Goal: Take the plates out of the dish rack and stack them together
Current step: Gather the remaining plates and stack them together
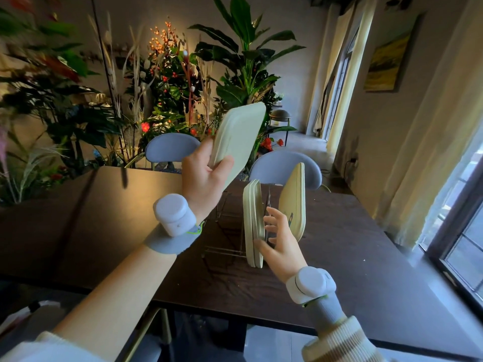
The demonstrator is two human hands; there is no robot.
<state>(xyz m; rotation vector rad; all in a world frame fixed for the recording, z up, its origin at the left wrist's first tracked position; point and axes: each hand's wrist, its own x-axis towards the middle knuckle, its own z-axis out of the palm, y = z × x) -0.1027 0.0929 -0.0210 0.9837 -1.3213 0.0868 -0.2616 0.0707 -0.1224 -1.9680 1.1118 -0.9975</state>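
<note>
My left hand [205,176] holds a pale green rectangular plate [239,138] by its lower end, raised and tilted above the table. A thin wire dish rack [224,231] stands on the dark wooden table [339,244]. Two or three cream plates [252,220] stand on edge together in the rack. Further right, another cream plate [294,202] stands upright in its own slot. My right hand [281,241] reaches in between them, fingers spread, its thumb and fingertips touching the edge of the standing group of plates.
Two blue-grey chairs [170,146] [282,165] stand at the table's far side, with many potted plants [243,61] behind them. A window with pale curtains [423,158] is to the right. Each wrist carries a white sensor band.
</note>
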